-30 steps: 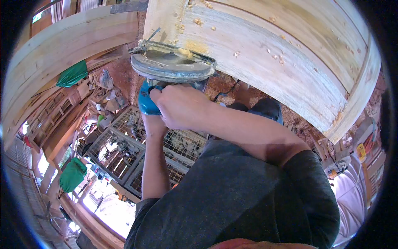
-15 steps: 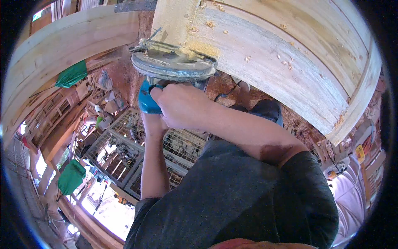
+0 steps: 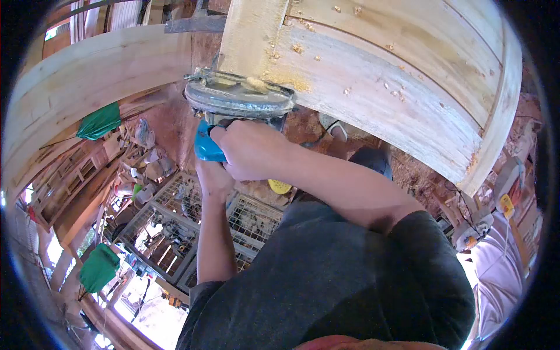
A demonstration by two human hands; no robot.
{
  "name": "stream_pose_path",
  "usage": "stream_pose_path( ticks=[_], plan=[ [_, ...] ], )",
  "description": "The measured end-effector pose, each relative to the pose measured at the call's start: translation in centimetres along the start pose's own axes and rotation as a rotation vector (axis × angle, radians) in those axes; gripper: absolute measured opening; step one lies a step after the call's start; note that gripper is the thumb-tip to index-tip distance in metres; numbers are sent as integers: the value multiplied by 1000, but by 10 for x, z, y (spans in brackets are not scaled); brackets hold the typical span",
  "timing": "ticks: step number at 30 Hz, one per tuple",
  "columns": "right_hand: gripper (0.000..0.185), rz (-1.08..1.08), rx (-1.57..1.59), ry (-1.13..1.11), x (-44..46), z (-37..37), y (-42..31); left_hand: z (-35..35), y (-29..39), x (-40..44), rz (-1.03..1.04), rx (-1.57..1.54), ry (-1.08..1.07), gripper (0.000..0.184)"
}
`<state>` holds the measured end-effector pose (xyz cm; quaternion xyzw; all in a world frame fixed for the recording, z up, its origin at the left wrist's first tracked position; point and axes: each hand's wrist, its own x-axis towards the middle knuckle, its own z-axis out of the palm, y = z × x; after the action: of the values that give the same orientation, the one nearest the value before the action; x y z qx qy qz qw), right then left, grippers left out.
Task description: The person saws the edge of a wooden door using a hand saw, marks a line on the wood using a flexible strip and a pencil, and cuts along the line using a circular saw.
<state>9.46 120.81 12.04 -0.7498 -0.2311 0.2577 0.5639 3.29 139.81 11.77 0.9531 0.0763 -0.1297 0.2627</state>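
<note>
A circular saw [image 3: 239, 103] with a teal handle [image 3: 207, 143] lies against the near left corner of a pale wooden panel [image 3: 373, 105]. My right hand [image 3: 254, 149] is closed around the saw's dark grip. Below the teal handle, my left hand [image 3: 213, 176] is up against the saw from behind. Its fingers are mostly hidden, but the hand appears wrapped on the handle. Sawdust [image 3: 294, 80] lies on the panel beside the saw, and the guard is dusty. The blade's contact with the wood is hidden.
A long curved board [image 3: 99, 58] runs along the left. Below it are a green cloth [image 3: 99, 121], wood scraps and a wire-mesh rack [image 3: 248, 219]. A shoe [image 3: 335, 127] shows under the panel's edge. At the right, a power tool [image 3: 473, 236] sits among offcuts.
The saw has shifted slightly left relative to the panel, with both hands still on it. The view has moved a little, and a shoe and a yellow item have come into sight.
</note>
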Motion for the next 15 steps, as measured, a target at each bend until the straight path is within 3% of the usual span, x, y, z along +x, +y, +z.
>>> stream_pose_path(
  ticks=[3,6,9,15],
  plan=[
    [32,-23,-26,33,13,10,-5,-8,12,7,27,-188,70,45],
    [32,-44,-55,14,15,18,-10,-16,-10,6,-57,-67,5,52],
    [34,-30,-90,1,7,7,-21,-12,-3,-16,-1,-41,166,66],
    [40,87,-98,-112,-79,15,-61,2,0,-94,140,-54,144,89]
  ],
)
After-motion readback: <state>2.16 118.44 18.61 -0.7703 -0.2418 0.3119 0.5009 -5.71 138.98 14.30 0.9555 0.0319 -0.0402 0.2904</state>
